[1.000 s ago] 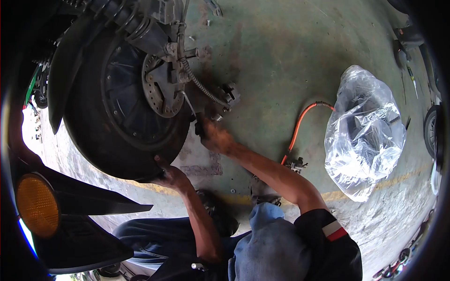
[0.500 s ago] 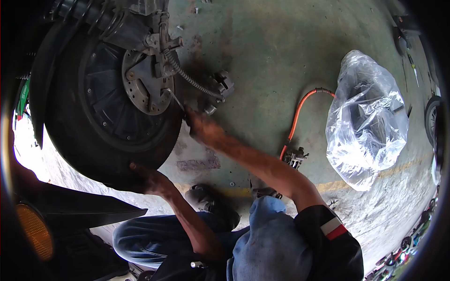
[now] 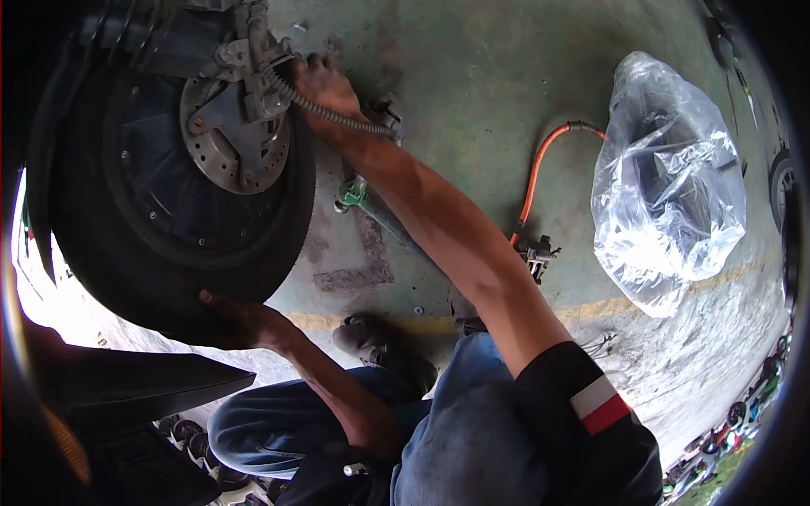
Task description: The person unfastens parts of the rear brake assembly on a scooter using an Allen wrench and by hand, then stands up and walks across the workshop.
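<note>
A wheel with a black tire [image 3: 278, 244] and a drilled brake disc [image 3: 202, 160] stands at the left. My left hand [image 3: 232, 320] grips the bottom of the tire, thumb on its sidewall. Up by the axle bracket [image 3: 266, 97], my right hand [image 3: 325, 88] reaches behind the ribbed cable sleeve [image 3: 337, 116]; its fingers are bent, and what they hold, if anything, is hidden. A grey metal part [image 3: 393, 118] lies past my right forearm. Below that forearm is a long tool or bar with a green end [image 3: 351, 196], partly covered.
An orange hose [image 3: 533, 173] runs to a metal fitting [image 3: 537, 255] on the green floor. Clear plastic wrapping [image 3: 666, 185] lies at the right. A black pointed panel [image 3: 160, 371] juts in at lower left. My shoe [image 3: 363, 337] rests near the yellow line.
My right hand has moved up from the tool at the disc's lower edge to the axle bracket. The wheel has shifted left in view; my left hand remains on the tire. The green-ended object now shows.
</note>
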